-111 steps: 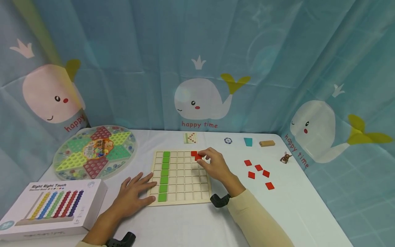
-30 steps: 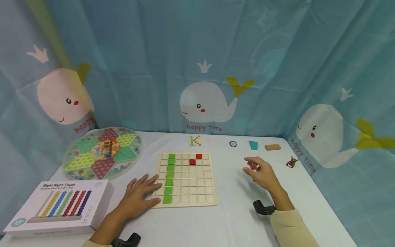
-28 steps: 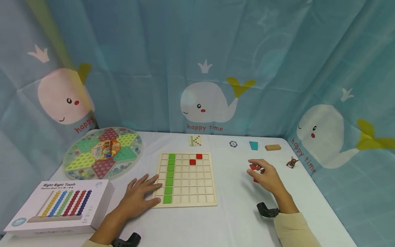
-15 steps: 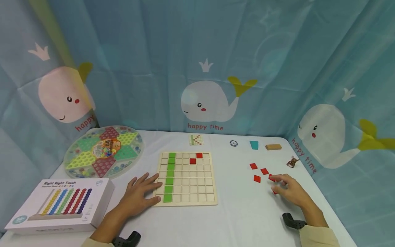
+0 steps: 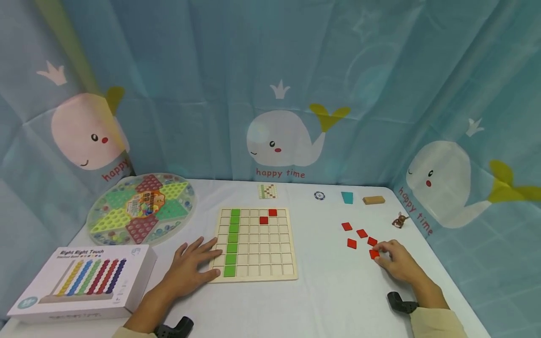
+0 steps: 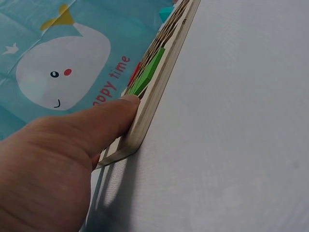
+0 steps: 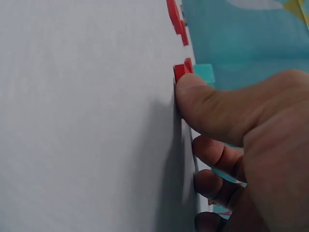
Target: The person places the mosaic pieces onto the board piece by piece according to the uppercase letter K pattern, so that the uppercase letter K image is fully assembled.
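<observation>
My left hand [image 5: 188,267] lies with spread fingers at the left edge of a wooden grid board [image 5: 265,279]; in the left wrist view its thumb [image 6: 113,113] presses the board's corner. A column of green square tiles [image 5: 232,238] fills part of the board. Two red tiles sit near its top right, one in the top row and one [image 5: 264,220] diagonally below. To the right, my right hand [image 5: 399,263] pinches a red square tile [image 5: 374,254] between thumb and fingers, low at the table. Several loose red tiles [image 5: 351,243] lie just beyond it.
Behind the board lie a small pattern card [image 5: 268,191], a round chip [image 5: 319,195], a teal piece [image 5: 347,197] and a wooden block [image 5: 374,200]. A small brown animal figure [image 5: 399,220] stands right. A round game board [image 5: 141,209] and a white box [image 5: 82,281] occupy the left.
My right hand has left the board, where a red tile now sits in the second row, passed over the loose tiles, and taken hold of the nearest one. My left hand stays put.
</observation>
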`<move>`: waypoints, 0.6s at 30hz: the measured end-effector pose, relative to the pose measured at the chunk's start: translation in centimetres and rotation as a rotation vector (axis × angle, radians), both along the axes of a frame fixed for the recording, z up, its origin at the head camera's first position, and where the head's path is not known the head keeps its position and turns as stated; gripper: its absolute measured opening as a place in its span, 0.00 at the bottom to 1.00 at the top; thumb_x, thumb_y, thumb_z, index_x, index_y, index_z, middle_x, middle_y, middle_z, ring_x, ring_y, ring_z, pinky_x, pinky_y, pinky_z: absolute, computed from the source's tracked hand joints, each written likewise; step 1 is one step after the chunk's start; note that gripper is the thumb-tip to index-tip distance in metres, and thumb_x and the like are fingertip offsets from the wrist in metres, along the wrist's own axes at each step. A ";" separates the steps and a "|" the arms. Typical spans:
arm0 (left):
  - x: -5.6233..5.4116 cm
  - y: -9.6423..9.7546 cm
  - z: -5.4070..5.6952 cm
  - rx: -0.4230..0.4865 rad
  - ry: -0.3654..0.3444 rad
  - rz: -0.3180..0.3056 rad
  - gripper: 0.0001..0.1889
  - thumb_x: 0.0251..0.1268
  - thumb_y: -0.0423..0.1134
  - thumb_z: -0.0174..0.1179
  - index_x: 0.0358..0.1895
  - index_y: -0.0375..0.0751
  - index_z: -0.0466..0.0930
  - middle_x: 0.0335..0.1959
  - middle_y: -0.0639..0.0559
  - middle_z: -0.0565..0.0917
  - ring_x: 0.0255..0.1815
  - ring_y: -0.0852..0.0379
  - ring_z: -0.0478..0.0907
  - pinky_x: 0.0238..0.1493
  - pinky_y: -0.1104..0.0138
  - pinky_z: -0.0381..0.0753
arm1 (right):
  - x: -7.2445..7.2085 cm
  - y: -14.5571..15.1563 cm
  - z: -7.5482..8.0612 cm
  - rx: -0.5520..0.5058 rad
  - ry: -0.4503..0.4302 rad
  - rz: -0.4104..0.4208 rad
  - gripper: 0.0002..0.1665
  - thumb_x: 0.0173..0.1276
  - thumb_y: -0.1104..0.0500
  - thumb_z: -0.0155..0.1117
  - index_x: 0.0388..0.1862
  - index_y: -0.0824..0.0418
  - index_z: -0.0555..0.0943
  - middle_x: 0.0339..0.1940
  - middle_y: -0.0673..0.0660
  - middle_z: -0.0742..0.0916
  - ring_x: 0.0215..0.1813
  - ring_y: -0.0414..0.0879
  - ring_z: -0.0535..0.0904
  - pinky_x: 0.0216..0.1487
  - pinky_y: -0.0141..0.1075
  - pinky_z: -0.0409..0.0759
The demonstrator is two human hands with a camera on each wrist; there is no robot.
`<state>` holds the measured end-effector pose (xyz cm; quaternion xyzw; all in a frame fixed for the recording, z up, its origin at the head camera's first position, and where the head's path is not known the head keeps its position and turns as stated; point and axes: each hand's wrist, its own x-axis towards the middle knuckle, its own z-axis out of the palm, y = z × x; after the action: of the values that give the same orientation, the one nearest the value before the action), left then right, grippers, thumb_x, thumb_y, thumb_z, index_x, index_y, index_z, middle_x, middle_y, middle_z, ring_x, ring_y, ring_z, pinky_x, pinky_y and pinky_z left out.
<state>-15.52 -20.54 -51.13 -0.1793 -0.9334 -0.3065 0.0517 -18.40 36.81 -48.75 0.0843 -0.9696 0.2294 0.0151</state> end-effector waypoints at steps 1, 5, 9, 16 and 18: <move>0.0 0.0 0.0 0.000 -0.001 -0.002 0.26 0.53 0.53 0.69 0.56 0.47 0.83 0.68 0.47 0.70 0.71 0.35 0.55 0.64 0.37 0.39 | 0.0 -0.1 -0.1 0.009 0.010 -0.003 0.14 0.62 0.65 0.69 0.46 0.64 0.81 0.41 0.57 0.78 0.42 0.52 0.73 0.45 0.50 0.77; -0.1 -0.1 -0.2 -0.001 -0.010 -0.008 0.27 0.53 0.54 0.69 0.56 0.47 0.83 0.68 0.48 0.70 0.71 0.35 0.55 0.64 0.37 0.39 | 0.0 -0.8 0.0 0.004 0.031 -0.041 0.15 0.63 0.63 0.69 0.46 0.67 0.79 0.38 0.55 0.78 0.39 0.50 0.72 0.40 0.44 0.76; -0.2 -0.2 -0.4 0.006 -0.014 -0.015 0.27 0.54 0.54 0.69 0.56 0.47 0.82 0.68 0.48 0.69 0.71 0.35 0.55 0.64 0.37 0.39 | -0.2 -2.0 0.7 -0.053 0.054 -0.085 0.17 0.63 0.62 0.69 0.49 0.67 0.79 0.34 0.53 0.80 0.36 0.48 0.72 0.35 0.38 0.75; -0.2 -0.2 -0.4 0.004 -0.004 -0.012 0.27 0.54 0.55 0.68 0.56 0.47 0.82 0.68 0.48 0.69 0.71 0.36 0.55 0.64 0.37 0.40 | -1.1 -5.1 2.5 -0.221 0.190 -0.061 0.18 0.60 0.60 0.73 0.48 0.65 0.83 0.35 0.54 0.84 0.36 0.49 0.76 0.36 0.29 0.77; -0.2 -0.2 -0.3 0.001 -0.002 -0.011 0.27 0.54 0.55 0.68 0.56 0.47 0.83 0.68 0.48 0.70 0.71 0.36 0.55 0.64 0.37 0.40 | -1.3 -6.1 3.0 -0.276 0.191 -0.056 0.18 0.60 0.58 0.73 0.48 0.65 0.83 0.37 0.56 0.85 0.38 0.49 0.77 0.36 0.28 0.78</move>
<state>-15.75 -20.69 -51.45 -0.1843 -0.9322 -0.3076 0.0490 -19.73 30.70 -45.80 0.0760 -0.9250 0.3508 0.1248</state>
